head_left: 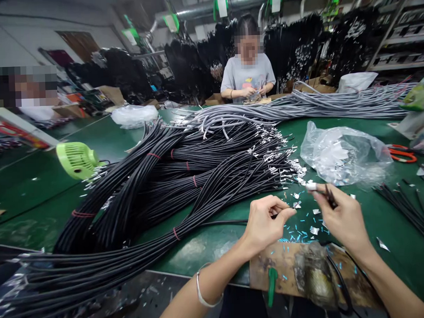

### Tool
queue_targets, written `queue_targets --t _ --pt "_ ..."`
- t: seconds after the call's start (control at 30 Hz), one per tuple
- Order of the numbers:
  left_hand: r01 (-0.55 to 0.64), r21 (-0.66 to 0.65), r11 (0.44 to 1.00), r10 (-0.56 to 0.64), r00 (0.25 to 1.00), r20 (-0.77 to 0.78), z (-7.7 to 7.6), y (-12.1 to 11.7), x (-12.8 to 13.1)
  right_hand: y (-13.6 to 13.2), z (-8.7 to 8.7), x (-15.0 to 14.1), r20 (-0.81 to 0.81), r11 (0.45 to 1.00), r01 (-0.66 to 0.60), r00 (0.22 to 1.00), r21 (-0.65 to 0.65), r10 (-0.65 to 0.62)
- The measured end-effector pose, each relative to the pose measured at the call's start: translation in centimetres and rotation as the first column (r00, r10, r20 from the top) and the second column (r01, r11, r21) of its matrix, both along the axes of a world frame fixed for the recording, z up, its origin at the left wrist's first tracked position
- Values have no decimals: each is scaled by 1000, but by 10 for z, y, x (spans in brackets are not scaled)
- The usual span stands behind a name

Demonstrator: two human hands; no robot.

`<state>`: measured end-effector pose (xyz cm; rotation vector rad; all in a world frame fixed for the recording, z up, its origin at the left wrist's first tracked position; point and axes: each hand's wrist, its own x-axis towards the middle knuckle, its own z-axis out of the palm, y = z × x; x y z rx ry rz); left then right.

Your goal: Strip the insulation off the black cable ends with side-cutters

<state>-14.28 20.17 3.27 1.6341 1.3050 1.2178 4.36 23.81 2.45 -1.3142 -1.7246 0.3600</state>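
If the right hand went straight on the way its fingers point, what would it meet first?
The right hand would probably meet the pale ends of the black cables, just ahead; with depth unclear in this one view, it might pass above them.

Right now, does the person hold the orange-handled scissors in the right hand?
No, the orange-handled scissors lie on the green table beside the clear plastic bag, apart from the right hand.

On the table (187, 256), cable bundles (220, 186) lie left and scissors (407, 160) right of a plastic bag (347, 154)
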Motion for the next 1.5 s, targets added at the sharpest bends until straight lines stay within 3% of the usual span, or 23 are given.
queue_targets --t 0.07,0.3,0.53,0.87,1.07,1.33,1.5 --pt "-22 3 1000 22 999 32 1 0 0 -4 1 -5 -5 991 -126 992 -50 125" --pt "-15 22 1000 14 999 44 2 2 -2 -12 9 -13 -35 937 -342 940 -68 340" --pt "56 45 997 -53 997 -64 5 2 -5 -14 8 -15 -65 938 -321 947 -131 315" --pt "39 152 988 -29 997 -66 6 2 -5 -17 9 -17 7 918 -397 918 -2 397" --pt "54 123 991 -44 996 -77 8 2 -6 -21 5 -14 -41 953 -293 954 78 296" --pt "10 87 996 -4 998 -69 5 2 -5 -20 2 -16 -86 976 -219 972 -4 218" --pt "70 82 994 -59 989 -135 8 2 -7 -19 4 -18 -200 970 -207 963 -126 179"
